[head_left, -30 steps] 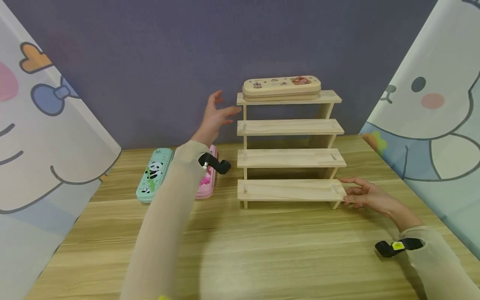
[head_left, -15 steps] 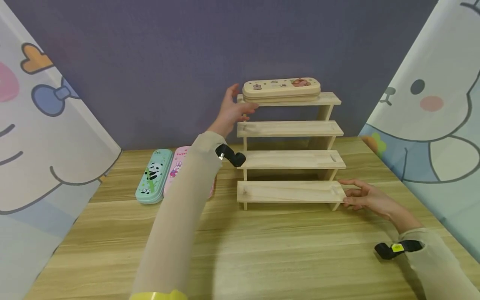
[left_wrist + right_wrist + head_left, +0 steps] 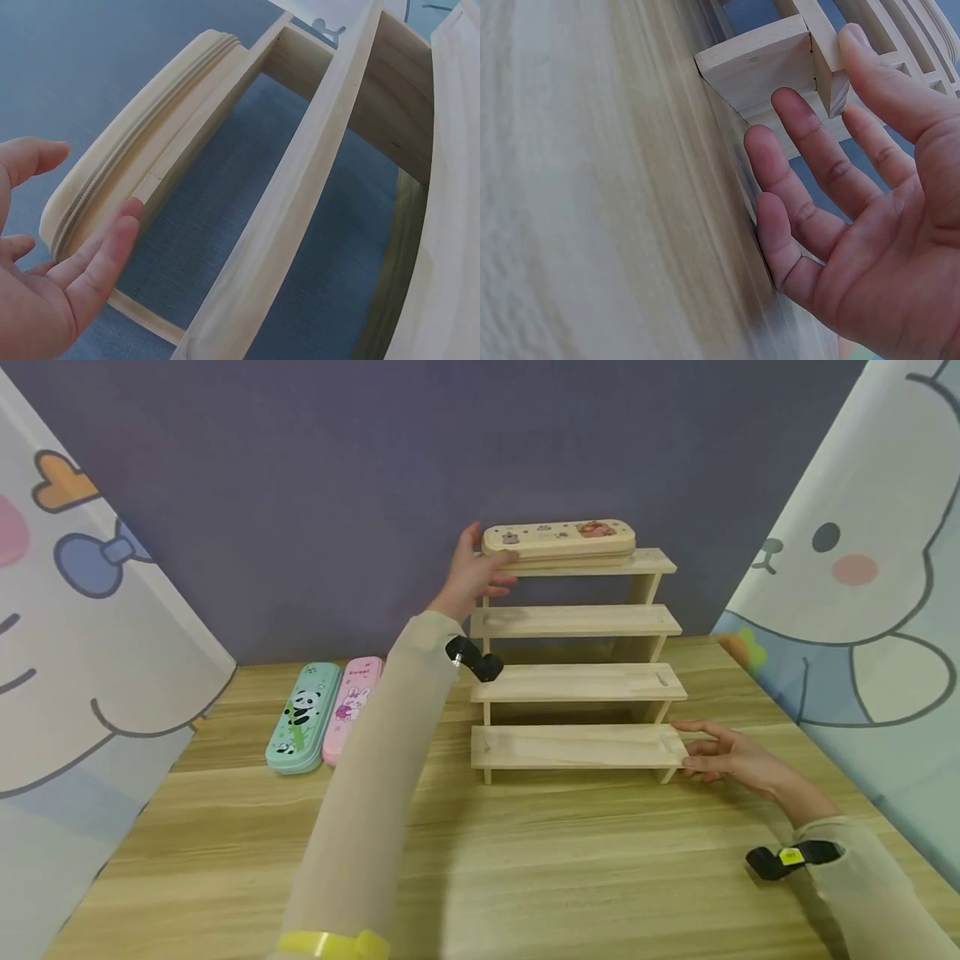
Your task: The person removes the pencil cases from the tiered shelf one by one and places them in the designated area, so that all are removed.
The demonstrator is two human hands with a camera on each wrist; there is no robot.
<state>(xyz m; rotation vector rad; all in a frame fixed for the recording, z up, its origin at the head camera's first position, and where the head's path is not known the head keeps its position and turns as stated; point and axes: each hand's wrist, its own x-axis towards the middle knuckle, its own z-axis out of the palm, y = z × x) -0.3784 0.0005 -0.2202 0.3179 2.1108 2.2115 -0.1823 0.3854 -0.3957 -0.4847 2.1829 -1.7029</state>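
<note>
A four-tier wooden display rack (image 3: 577, 747) stands upright on the table. On its top tier lies a cream zippered pencil case (image 3: 558, 537) with small printed figures. My left hand (image 3: 476, 572) is at the case's left end. In the left wrist view, that hand's loosely spread fingers (image 3: 112, 244) are by the case's front side and the shelf edge, while the thumb stays apart from the case. Down at the right, my right hand (image 3: 731, 762) holds the end of the lowest shelf. The right wrist view shows its thumb (image 3: 862, 56) against the plank's end.
A mint panda pencil case (image 3: 303, 718) and a pink rabbit one (image 3: 352, 702) lie side by side on the table (image 3: 570, 877), left of the rack. My left sleeve (image 3: 375, 777) covers part of the pink one. A dark wall (image 3: 337, 510) rises behind.
My left hand has moved right and up to the cream case's left end. Its sleeve now covers the area where another pink case showed earlier. The right hand stays at the rack.
</note>
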